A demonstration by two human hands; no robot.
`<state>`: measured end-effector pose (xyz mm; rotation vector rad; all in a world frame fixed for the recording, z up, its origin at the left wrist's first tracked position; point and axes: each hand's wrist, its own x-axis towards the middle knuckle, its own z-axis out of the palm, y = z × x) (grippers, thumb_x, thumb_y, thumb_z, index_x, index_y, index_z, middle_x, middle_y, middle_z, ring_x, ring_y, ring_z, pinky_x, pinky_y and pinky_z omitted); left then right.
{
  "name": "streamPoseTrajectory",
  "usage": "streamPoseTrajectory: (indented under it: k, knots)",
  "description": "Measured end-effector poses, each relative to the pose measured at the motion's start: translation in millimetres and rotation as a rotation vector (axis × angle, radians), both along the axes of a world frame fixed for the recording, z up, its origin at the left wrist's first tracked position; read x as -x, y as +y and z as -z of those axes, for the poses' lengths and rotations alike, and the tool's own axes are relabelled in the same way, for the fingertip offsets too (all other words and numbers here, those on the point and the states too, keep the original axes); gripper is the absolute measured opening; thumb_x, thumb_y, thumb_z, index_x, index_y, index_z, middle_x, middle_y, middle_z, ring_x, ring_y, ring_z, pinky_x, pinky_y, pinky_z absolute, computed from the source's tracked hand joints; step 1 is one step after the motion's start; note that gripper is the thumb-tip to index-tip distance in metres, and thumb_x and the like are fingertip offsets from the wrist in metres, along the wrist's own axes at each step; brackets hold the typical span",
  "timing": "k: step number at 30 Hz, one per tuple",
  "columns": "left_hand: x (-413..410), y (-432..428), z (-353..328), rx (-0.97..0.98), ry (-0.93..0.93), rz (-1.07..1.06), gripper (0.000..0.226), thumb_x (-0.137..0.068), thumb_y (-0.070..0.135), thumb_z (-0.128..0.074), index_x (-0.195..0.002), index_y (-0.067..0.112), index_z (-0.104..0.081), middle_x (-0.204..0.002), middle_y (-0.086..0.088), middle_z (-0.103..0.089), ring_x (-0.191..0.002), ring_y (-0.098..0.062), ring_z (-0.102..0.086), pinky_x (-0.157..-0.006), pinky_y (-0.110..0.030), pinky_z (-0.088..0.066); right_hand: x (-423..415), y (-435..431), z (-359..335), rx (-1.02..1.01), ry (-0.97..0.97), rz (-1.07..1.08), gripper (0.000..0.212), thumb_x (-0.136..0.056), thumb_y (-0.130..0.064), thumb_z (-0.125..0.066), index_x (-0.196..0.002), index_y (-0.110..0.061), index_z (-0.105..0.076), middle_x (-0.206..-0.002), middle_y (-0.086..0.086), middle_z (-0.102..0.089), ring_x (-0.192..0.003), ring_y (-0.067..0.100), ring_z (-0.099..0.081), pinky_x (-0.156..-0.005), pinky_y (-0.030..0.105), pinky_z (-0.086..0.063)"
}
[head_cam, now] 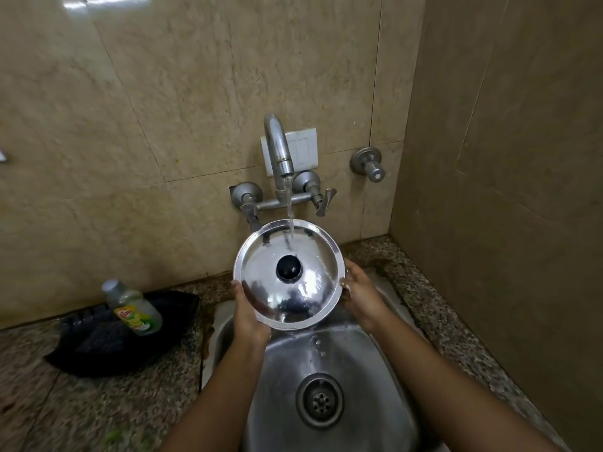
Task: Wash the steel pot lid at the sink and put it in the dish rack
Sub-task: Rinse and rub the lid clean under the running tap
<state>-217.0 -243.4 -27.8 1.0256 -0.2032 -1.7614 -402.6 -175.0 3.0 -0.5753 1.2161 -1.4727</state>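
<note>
Steel lid (pixel 305 288), black knob (pixel 289 268) facing you: held over the sink (pixel 368 363), tilted, under the running tap (pixel 277 148); water strikes its upper part and drips off the lower rim. Your left hand (pixel 249 316): clasped on the lid's lower-left edge. Your right hand (pixel 360 293): fingers closed loosely against the right edge. Counter, left: dish soap bottle (pixel 135 309) lying on a dark tray (pixel 107 344)

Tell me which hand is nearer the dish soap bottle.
Left. The left hand grips the lid's left rim, on the side of the dish soap bottle; the right hand holds the opposite rim, farther away.
</note>
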Motion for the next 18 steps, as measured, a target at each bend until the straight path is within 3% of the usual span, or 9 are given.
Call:
streamPoseTrajectory:
  k: [5,8,9,11,13,14,16,18]
  knots:
    - [14.6,-8.4,6.6,-0.015,-0.006,0.081,0.075,-0.078,0.071,-0.051,-0.131,0.018,-0.051,-0.134,-0.009,-0.055,-0.127,-0.037,-0.048,-0.106,-0.059,-0.035,15.0,3.2,15.8,0.077,0.438,0.001,0.045,-0.092,-0.015,-0.059,-0.133,-0.028,-0.046,-0.136,0.001,-0.055,-0.121,0.019,-0.055,-0.103,0.045,-0.046]
    - [28.5,-9.3,9.7,-0.043,-0.039,0.129,0.082,-0.072,0.072,-0.058,-0.136,0.021,-0.049,-0.139,-0.010,-0.053,-0.127,-0.038,-0.048,-0.105,-0.065,-0.033,26.4,14.7,31.0,0.208,0.776,0.018,0.061,-0.092,-0.032,-0.057,-0.147,-0.026,-0.031,-0.148,-0.001,-0.043,-0.133,0.011,-0.042,-0.109,0.031,-0.037]
    - [31.7,-9.2,12.9,-0.063,-0.050,0.151,0.083,-0.072,0.072,-0.058,-0.136,0.020,-0.048,-0.138,-0.011,-0.053,-0.126,-0.039,-0.048,-0.104,-0.065,-0.033,31.1,18.3,36.9,0.194,0.928,0.038,0.067,-0.089,-0.040,-0.054,-0.149,-0.026,-0.027,-0.152,0.000,-0.035,-0.137,0.013,-0.037,-0.110,0.030,-0.033]
    - [36.6,-3.0,13.5,-0.098,-0.070,0.217,0.080,-0.078,0.071,-0.052,-0.134,0.014,-0.048,-0.133,-0.014,-0.055,-0.124,-0.039,-0.049,-0.104,-0.062,-0.036,39.7,27.3,49.5,0.091,1.373,0.057,0.082,-0.082,-0.051,-0.054,-0.151,-0.028,-0.017,-0.158,0.007,-0.022,-0.142,0.024,-0.028,-0.113,0.041,-0.029]
    - [35.7,2.1,13.1,-0.114,-0.114,0.299,0.074,-0.082,0.070,-0.047,-0.129,0.013,-0.050,-0.128,-0.015,-0.057,-0.119,-0.038,-0.051,-0.099,-0.056,-0.041,42.3,36.6,61.9,0.042,1.783,0.073,0.092,-0.074,-0.047,-0.070,-0.150,-0.030,-0.021,-0.156,0.014,-0.027,-0.141,0.031,-0.025,-0.112,0.050,-0.024]
    - [34.1,3.8,14.0,-0.121,-0.149,0.335,0.070,-0.083,0.069,-0.046,-0.127,0.014,-0.052,-0.125,-0.015,-0.058,-0.117,-0.038,-0.052,-0.093,-0.054,-0.044,41.3,41.0,64.3,0.086,1.885,0.085,0.089,-0.071,-0.043,-0.075,-0.147,-0.029,-0.029,-0.152,0.015,-0.035,-0.138,0.031,-0.029,-0.109,0.050,-0.024]
    - [23.7,7.2,19.8,-0.135,-0.224,0.392,0.060,-0.088,0.060,-0.049,-0.122,0.011,-0.057,-0.114,-0.017,-0.064,-0.109,-0.037,-0.057,-0.080,-0.052,-0.049,38.6,49.2,67.3,0.325,1.927,0.114,0.063,-0.076,-0.041,-0.069,-0.134,-0.026,-0.050,-0.138,0.012,-0.053,-0.130,0.028,-0.039,-0.105,0.047,-0.028]
    - [6.6,6.3,24.4,-0.141,-0.289,0.423,0.045,-0.093,0.039,-0.054,-0.121,0.004,-0.060,-0.090,-0.018,-0.073,-0.092,-0.032,-0.063,-0.073,-0.047,-0.053,33.6,54.5,59.6,0.573,1.781,0.056,0.034,-0.085,-0.030,-0.058,-0.118,-0.022,-0.065,-0.119,0.006,-0.067,-0.116,0.023,-0.054,-0.097,0.043,-0.040]
